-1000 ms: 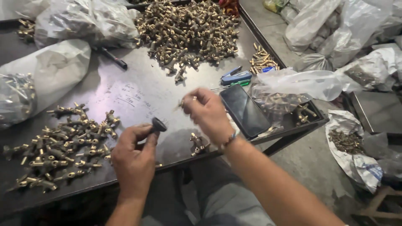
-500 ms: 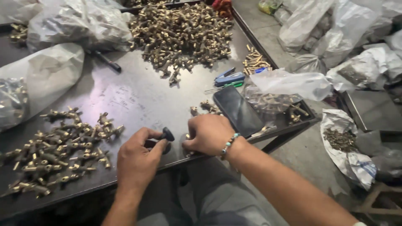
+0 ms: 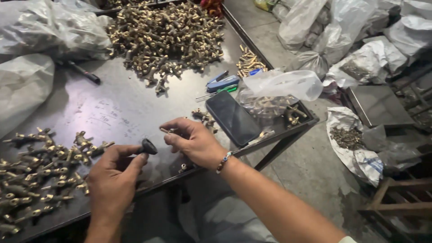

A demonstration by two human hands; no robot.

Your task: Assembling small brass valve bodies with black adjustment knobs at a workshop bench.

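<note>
- Left hand point(image 3: 112, 180), lower left of frame, pinches a small dark knob point(image 3: 148, 146) between its fingertips.
- Right hand point(image 3: 193, 141), centre, grips a thin brass pin point(image 3: 165, 131).
- Clear plastic bag point(image 3: 279, 87) of brass parts lies right of the black phone point(image 3: 232, 118) on the worktop point(image 3: 121, 108).
- White sacks point(image 3: 360, 31) fill the upper right.

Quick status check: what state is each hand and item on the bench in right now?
left hand: pinching a small black knob
right hand: holding a thin pin at its fingertips
phone: flat, screen dark
clear bag: open, lying on the table
brass fittings pile: loose heap
</note>
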